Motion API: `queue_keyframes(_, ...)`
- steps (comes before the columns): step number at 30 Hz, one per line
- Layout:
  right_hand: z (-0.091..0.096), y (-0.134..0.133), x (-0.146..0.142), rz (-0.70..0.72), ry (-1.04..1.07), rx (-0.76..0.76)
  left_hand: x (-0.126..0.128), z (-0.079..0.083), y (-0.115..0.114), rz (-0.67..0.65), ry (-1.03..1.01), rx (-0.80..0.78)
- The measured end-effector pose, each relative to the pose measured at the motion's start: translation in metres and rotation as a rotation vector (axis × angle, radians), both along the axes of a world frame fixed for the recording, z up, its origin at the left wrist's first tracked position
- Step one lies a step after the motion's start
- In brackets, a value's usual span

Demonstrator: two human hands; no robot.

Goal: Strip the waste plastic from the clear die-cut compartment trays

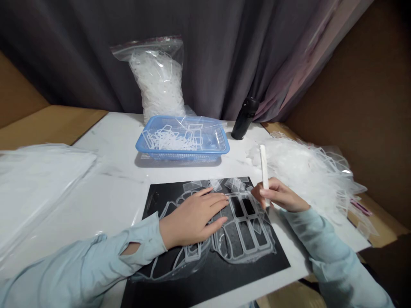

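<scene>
Pinching a white stick [264, 167] near its lower end, the right hand [279, 194] has its fingers closed around it. The stick's long axis stands nearly upright, its free end pointing up and slightly far. It looks stiff and light, and easiest to hold low down, where the fingers are now. The left hand [192, 218] lies open and flat, its fingers slightly spread and pointing right, resting on a clear plastic sheet [245, 231] cut into rectangular windows. The sheet lies on a black mat [205, 286], its long axis running roughly left to right. It looks thin, light, springy and slippery, best taken by a solid frame edge. Loose clear pieces [205, 185] lie along the mat's far edge. Beyond them, on a white table [122, 141], a blue basket [180, 155] holds clear strips. A filled bag [157, 81] stands behind it, a black bottle [244, 119] stands to its right, and a plastic heap [308, 171] lies farther right.
</scene>
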State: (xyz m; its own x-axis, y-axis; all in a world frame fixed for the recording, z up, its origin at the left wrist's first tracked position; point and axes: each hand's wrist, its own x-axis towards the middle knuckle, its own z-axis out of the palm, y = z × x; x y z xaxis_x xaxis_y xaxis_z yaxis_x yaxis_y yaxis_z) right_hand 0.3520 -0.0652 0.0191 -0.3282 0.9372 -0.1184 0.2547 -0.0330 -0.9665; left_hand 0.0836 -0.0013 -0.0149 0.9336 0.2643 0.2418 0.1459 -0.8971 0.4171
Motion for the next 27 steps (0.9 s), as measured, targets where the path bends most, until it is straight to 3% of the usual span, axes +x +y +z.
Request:
queue_keyframes(5,-0.01,0.01,-0.015,-0.168,-0.122,0.118,-0.001,-0.001,0.0,0.015,-0.056,0.021)
queue_keyframes(8,-0.009,0.01,-0.02,-0.117,-0.277,0.228,-0.001,-0.001,0.0,0.037,-0.104,0.024)
queue_keyframes(12,-0.009,0.008,-0.02,-0.039,-0.384,0.255,-0.001,0.0,0.0,0.036,-0.127,0.024)
queue_keyframes(20,-0.013,0.008,-0.017,0.044,-0.385,0.28,-0.002,0.003,0.0,-0.09,-0.048,-0.017)
queue_keyframes(27,-0.01,0.007,-0.021,-0.03,-0.11,0.133,-0.003,0.004,0.001,-0.103,-0.01,0.012)
